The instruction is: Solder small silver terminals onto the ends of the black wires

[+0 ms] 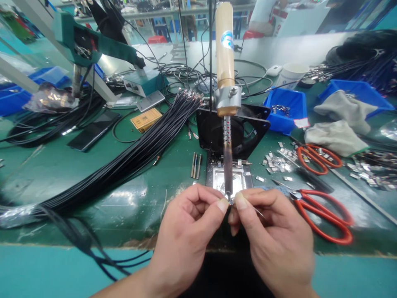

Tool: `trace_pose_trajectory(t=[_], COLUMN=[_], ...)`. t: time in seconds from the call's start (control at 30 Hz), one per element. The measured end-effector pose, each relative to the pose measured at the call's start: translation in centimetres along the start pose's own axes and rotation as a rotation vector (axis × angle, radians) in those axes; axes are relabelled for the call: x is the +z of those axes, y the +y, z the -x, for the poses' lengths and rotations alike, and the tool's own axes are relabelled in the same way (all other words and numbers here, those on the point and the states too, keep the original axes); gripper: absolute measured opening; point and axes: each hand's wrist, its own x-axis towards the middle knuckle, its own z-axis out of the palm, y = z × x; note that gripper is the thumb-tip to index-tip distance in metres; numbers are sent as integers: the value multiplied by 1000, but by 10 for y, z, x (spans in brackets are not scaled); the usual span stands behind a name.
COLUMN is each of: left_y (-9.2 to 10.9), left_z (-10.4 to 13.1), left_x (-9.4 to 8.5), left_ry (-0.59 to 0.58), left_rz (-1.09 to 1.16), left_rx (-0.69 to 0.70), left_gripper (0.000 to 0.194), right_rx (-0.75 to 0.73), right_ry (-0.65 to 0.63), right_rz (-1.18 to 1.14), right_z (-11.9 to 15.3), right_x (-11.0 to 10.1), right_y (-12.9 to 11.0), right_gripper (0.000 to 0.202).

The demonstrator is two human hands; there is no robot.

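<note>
A soldering iron [228, 165] with a wooden handle hangs tip-down in a metal clamp, in front of me. Just under its tip, both my hands meet with thumbs and fingertips pinched. My left hand [192, 227] is closed on a small metal piece [230, 201], mostly hidden by the fingertips. From between the fingers of my right hand [273, 231] a thin solder wire [259, 212] sticks out; the hand is closed on it. Behind the fingertips lies a shallow metal tray [237, 179] with small silvery parts.
A thick bundle of black cables [124, 169] crosses the bench at left. A black fan [203, 128] stands behind the iron. Red-handled scissors [325, 215], loose metal connectors [276, 161], a blue bin [287, 103] and gloves [335, 136] lie right. A green heat gun [93, 41] stands back left.
</note>
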Motion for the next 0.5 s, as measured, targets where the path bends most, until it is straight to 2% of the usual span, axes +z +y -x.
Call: trace_pose_trajectory(t=[0.5], left_y=[-2], left_z=[2], left_x=[-6], left_ry=[-19], left_rz=[-55], left_rx=[6], left_gripper=[19], right_rx=[10], right_ry=[-16], right_rz=[-21], right_z=[-1], right_x=[1], right_y=[-2], right_gripper=[11])
